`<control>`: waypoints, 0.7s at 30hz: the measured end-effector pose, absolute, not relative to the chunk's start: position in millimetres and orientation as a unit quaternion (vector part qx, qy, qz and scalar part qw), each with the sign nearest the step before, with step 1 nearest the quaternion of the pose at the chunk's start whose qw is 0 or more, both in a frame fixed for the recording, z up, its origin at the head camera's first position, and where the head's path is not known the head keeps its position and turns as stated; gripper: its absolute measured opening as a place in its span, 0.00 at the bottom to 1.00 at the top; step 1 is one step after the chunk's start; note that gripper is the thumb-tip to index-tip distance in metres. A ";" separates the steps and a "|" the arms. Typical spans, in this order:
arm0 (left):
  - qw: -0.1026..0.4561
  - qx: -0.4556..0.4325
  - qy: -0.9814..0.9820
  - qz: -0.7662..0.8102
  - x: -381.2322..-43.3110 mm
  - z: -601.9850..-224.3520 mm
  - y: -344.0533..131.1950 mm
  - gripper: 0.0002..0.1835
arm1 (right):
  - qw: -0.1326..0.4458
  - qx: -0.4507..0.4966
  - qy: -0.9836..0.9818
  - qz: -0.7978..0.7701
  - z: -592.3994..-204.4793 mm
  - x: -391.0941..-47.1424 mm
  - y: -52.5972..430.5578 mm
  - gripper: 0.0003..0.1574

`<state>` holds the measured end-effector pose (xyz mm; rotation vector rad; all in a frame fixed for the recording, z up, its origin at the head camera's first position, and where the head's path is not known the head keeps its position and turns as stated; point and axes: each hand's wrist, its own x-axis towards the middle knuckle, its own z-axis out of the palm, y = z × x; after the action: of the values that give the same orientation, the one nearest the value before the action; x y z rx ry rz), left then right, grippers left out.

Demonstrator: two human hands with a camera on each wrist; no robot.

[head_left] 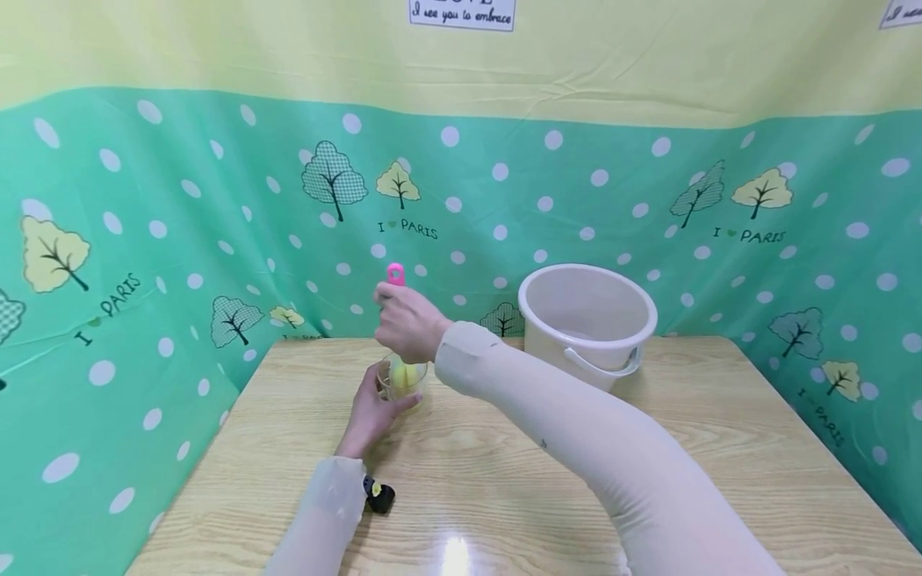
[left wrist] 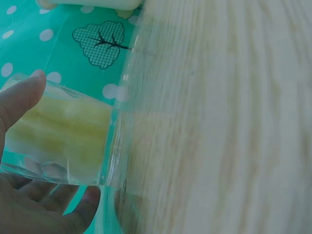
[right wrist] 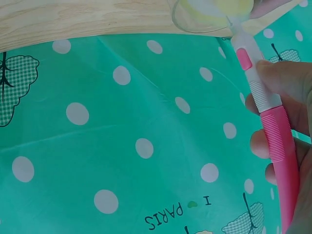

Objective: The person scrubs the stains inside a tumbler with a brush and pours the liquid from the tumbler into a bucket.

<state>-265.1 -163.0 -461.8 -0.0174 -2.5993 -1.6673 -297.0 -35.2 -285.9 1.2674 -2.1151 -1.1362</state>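
Note:
In the head view my left hand (head_left: 373,412) grips a clear glass (head_left: 392,387) at the left of the table, thumb on one side and fingers around the other. The left wrist view shows a yellow sponge head (left wrist: 63,134) inside the glass. Above the glass, my right hand (head_left: 408,322) holds a cup brush (head_left: 395,274) by its pink and white handle. In the right wrist view the fingers wrap that handle (right wrist: 277,141), and the thumb lies along its white part near a pink button. The brush's neck runs down into the glass mouth.
A white bucket (head_left: 558,346) with a hanging handle stands at the back of the wooden table (head_left: 504,488), right of the hands. A small black device (head_left: 379,496) is at the left wrist. Green and yellow patterned cloth (head_left: 497,200) encloses the table's back and sides.

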 end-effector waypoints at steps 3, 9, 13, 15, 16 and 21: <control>0.028 -0.005 -0.842 -0.538 -265.0 -461.5 -162.8 0.51 | 0.214 0.461 -0.761 -0.404 -286.0 -297.2 -34.8 0.10; 0.032 -0.004 -0.838 -0.544 -264.7 -460.9 -163.5 0.50 | 0.216 0.471 -0.754 -0.404 -285.8 -296.8 -37.4 0.10; 0.030 -0.003 -0.835 -0.549 -264.9 -461.8 -164.0 0.49 | 0.218 0.479 -0.748 -0.405 -285.5 -295.4 -39.8 0.09; 0.031 -0.003 -0.835 -0.550 -265.1 -462.3 -164.2 0.49 | 0.221 0.483 -0.744 -0.405 -285.5 -294.8 -40.7 0.09; 0.033 -0.004 -0.835 -0.550 -265.0 -462.3 -164.2 0.48 | 0.223 0.484 -0.743 -0.405 -285.4 -294.5 -41.0 0.09; 0.043 -0.008 -0.835 -0.548 -264.4 -460.7 -163.8 0.46 | 0.229 0.487 -0.737 -0.409 -284.7 -293.5 -43.6 0.09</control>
<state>-264.4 -163.8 -460.7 -0.0231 -2.5546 -1.6748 -293.5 -43.6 -284.7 1.3410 -2.0292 -1.1266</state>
